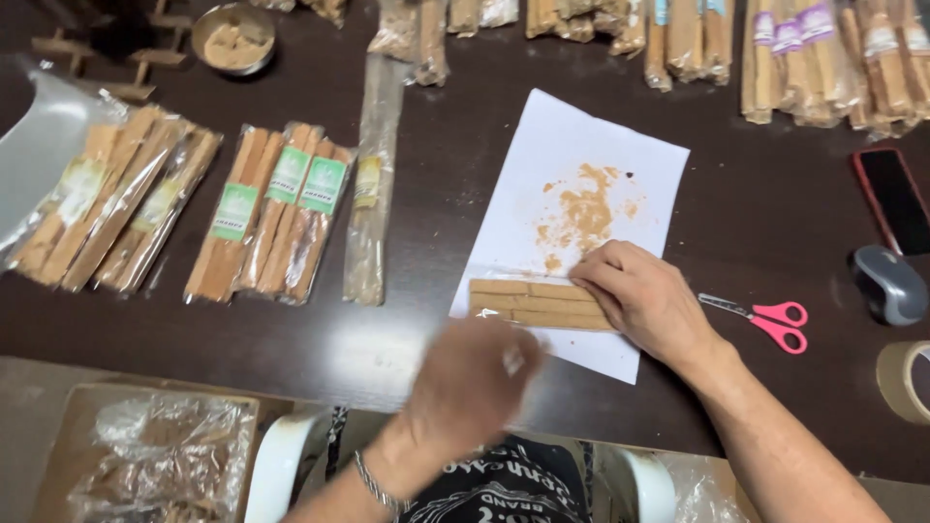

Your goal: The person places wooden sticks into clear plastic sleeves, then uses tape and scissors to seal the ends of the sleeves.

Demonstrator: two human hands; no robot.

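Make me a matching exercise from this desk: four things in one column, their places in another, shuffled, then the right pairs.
Things:
1. scissors
2. metal bowl
3. computer mouse
4. wooden sticks

Places:
A. at the far left of the table, holding tan pieces
B. on the white paper, under the right hand
C. just right of the right hand, on the dark table
D. at the right edge, below the dark phone

Pairs: 1-C, 2-A, 3-D, 4-B

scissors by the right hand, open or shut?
Shut. The pink-handled scissors lie flat on the dark table, blades together in one thin point, apart from the right hand.
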